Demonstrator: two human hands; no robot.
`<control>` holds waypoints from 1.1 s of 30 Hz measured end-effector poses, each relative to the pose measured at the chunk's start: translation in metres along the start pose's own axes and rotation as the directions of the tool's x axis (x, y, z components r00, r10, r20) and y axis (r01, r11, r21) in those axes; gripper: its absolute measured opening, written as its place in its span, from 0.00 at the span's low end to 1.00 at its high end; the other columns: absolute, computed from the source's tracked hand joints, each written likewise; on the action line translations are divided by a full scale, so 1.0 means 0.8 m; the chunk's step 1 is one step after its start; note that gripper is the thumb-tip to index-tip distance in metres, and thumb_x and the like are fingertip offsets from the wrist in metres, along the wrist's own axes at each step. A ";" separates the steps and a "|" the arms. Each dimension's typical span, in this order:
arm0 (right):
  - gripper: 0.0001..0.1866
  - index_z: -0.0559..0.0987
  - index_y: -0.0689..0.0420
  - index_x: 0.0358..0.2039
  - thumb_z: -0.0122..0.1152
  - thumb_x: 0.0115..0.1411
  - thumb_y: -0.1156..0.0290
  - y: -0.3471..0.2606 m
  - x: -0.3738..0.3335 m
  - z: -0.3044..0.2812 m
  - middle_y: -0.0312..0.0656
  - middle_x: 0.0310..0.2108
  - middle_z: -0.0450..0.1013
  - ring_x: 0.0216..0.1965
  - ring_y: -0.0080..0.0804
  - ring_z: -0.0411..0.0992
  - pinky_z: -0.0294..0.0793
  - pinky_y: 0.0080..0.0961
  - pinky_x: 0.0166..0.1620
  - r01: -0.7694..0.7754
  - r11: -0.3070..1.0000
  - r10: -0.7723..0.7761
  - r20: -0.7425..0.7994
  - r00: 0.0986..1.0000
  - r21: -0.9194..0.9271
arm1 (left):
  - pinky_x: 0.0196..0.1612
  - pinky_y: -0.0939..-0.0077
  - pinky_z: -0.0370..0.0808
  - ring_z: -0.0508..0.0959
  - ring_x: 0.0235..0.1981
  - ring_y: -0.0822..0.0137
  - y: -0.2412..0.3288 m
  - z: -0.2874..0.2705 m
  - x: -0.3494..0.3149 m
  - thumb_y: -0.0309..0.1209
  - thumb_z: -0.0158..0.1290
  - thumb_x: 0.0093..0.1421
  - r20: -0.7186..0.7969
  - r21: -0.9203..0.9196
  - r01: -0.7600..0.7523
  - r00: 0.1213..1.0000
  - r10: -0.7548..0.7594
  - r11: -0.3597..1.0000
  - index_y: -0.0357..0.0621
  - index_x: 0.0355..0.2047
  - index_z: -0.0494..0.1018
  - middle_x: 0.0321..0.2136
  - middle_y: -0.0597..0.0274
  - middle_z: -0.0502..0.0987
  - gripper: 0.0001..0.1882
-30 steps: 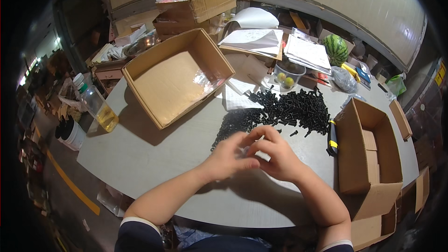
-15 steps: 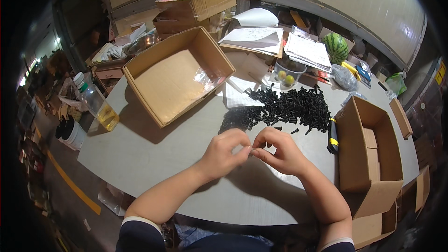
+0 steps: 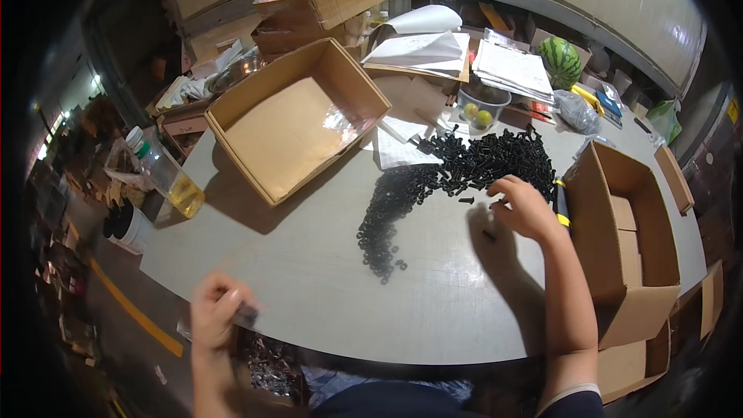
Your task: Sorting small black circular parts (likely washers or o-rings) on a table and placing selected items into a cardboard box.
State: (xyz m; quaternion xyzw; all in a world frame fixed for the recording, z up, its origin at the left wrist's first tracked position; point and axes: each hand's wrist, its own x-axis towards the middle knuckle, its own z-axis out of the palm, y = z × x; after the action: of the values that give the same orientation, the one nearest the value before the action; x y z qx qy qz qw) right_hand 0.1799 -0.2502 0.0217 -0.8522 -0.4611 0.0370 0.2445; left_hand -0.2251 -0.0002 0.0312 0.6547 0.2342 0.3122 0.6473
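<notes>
My right hand [image 3: 525,209] is over the table at the near edge of a pile of black screws [image 3: 507,159]. Its thumb and fingers pinch a small black screw [image 3: 498,203]. Two loose screws lie close by, one [image 3: 466,200] left of the fingertips and one [image 3: 489,235] below them. Out past the table's front left edge is my left hand [image 3: 219,306], blurred by motion with its fingers curled. A dark smear shows at its fingertips, too blurred to name. Small black washers [image 3: 379,220] trail from the pile toward the middle of the table.
An open cardboard box [image 3: 290,128] tilts at the back left, beside a bottle of yellow liquid [image 3: 184,193]. Another box [image 3: 619,263] stands at the right. Papers [image 3: 511,70], a tub with green fruit [image 3: 481,112] and a watermelon [image 3: 559,62] line the back. Small metal parts [image 3: 271,368] sit below the front edge.
My hands were together in front of the pile and have parted. The left swung down and left past the table edge; the right moved right to the screws. The washer trail is now uncovered.
</notes>
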 end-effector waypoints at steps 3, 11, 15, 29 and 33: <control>0.11 0.78 0.57 0.35 0.56 0.49 0.77 0.020 0.001 0.010 0.46 0.39 0.73 0.40 0.45 0.73 0.73 0.36 0.43 0.070 0.979 -0.069 0.010 0.998 -0.193 | 0.30 0.83 0.71 0.75 0.26 0.74 -0.001 -0.077 -0.052 0.32 0.56 0.56 -0.071 0.245 0.123 0.992 -0.108 0.962 0.40 0.26 0.68 0.24 0.59 0.76 0.10; 0.11 0.80 0.54 0.31 0.58 0.44 0.75 -0.002 0.004 0.016 0.46 0.27 0.77 0.32 0.45 0.76 0.75 0.37 0.39 -0.076 0.930 0.072 -0.025 0.997 -0.359 | 0.37 0.81 0.70 0.72 0.32 0.75 0.017 -0.051 -0.007 0.27 0.57 0.54 -0.139 0.511 0.086 0.990 -0.017 0.855 0.34 0.34 0.72 0.30 0.64 0.74 0.09; 0.09 0.80 0.54 0.28 0.59 0.42 0.75 -0.032 -0.012 0.007 0.47 0.25 0.77 0.31 0.45 0.76 0.76 0.37 0.36 -0.015 0.949 0.086 0.212 0.973 -0.316 | 0.35 0.76 0.72 0.77 0.30 0.64 0.049 0.056 0.127 0.31 0.54 0.56 0.369 0.656 -0.409 0.907 0.202 0.635 0.36 0.36 0.74 0.29 0.53 0.77 0.11; 0.06 0.82 0.50 0.23 0.57 0.49 0.73 -0.063 -0.018 0.031 0.40 0.25 0.78 0.32 0.36 0.78 0.74 0.28 0.31 -0.050 0.797 0.180 0.158 0.971 -0.602 | 0.41 0.61 0.77 0.79 0.39 0.56 -0.065 0.144 0.401 0.25 0.47 0.54 0.555 0.739 -0.518 0.831 -0.047 -0.430 0.42 0.30 0.79 0.34 0.54 0.79 0.10; 0.03 0.80 0.50 0.21 0.59 0.45 0.73 -0.067 -0.015 0.023 0.39 0.24 0.78 0.30 0.34 0.77 0.72 0.26 0.32 0.010 0.781 0.126 0.172 0.977 -0.625 | 0.38 0.62 0.77 0.79 0.37 0.54 -0.055 0.147 0.401 0.27 0.54 0.50 0.360 0.926 -0.337 0.925 0.126 -0.172 0.42 0.24 0.78 0.33 0.53 0.78 0.04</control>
State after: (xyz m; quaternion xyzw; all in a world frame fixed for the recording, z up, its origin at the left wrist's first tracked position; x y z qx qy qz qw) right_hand 0.1267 -0.2288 0.0275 -0.8904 -0.4434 -0.0220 -0.1000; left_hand 0.0861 0.1477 0.0255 0.9647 0.2178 0.0960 -0.1131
